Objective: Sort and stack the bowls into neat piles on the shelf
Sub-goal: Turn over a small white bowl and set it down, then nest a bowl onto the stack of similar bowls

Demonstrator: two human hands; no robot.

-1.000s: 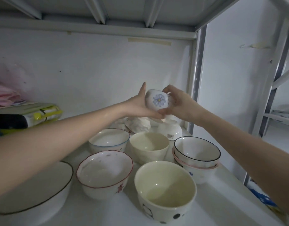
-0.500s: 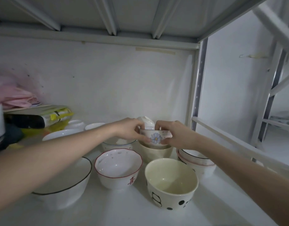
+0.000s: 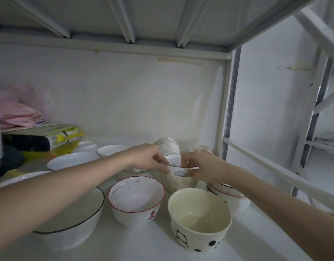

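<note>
Head view: both hands, left (image 3: 149,159) and right (image 3: 202,166), pinch the flower bowl (image 3: 176,166) upright, mouth up, nested in a cream bowl (image 3: 181,182).

Both arms reach forward — left hand (image 3: 149,159) and right hand (image 3: 204,165) nearly meeting, fingers curled and pinching.

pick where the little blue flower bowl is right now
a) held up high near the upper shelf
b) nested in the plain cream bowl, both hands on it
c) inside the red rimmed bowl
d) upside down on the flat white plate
b: the blue flower bowl sits down in the plain cream bowl, with the left hand and right hand gripping its rim.
</note>
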